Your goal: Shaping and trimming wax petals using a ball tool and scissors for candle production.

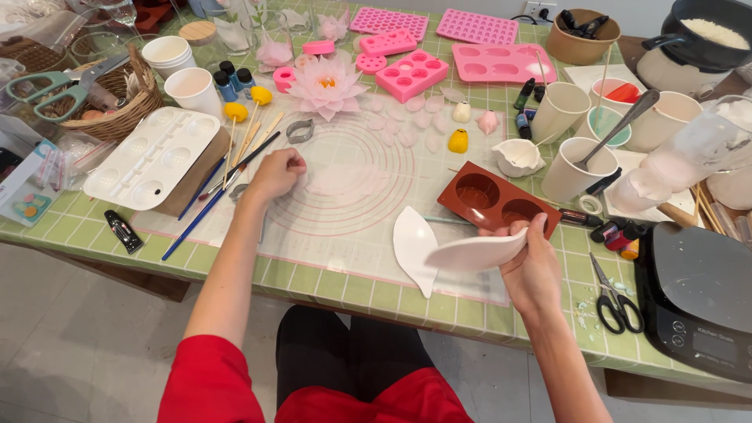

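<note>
The right hand held a thin white leaf-shaped mould sheet just in front of the brown silicone mould with two round cavities, its fingers pinching the sheet's right end with the thumb on top. The sheet hung above the green checked worktop and curved a little, so it seemed light and flexible, probably soft plastic or silicone; it would be better to take it at the edge, gently, because it could bend or slip. A second white leaf-shaped piece lay flat to the left of the brown mould, on the translucent mat with pink circles. The left hand rested far to the left of the brown mould, its fingers curled together and pressed on the mat beside a pale pink thin petal sheet, which looked very delicate and easy to tear. A pink lotus-shaped flower stood behind that hand.
</note>
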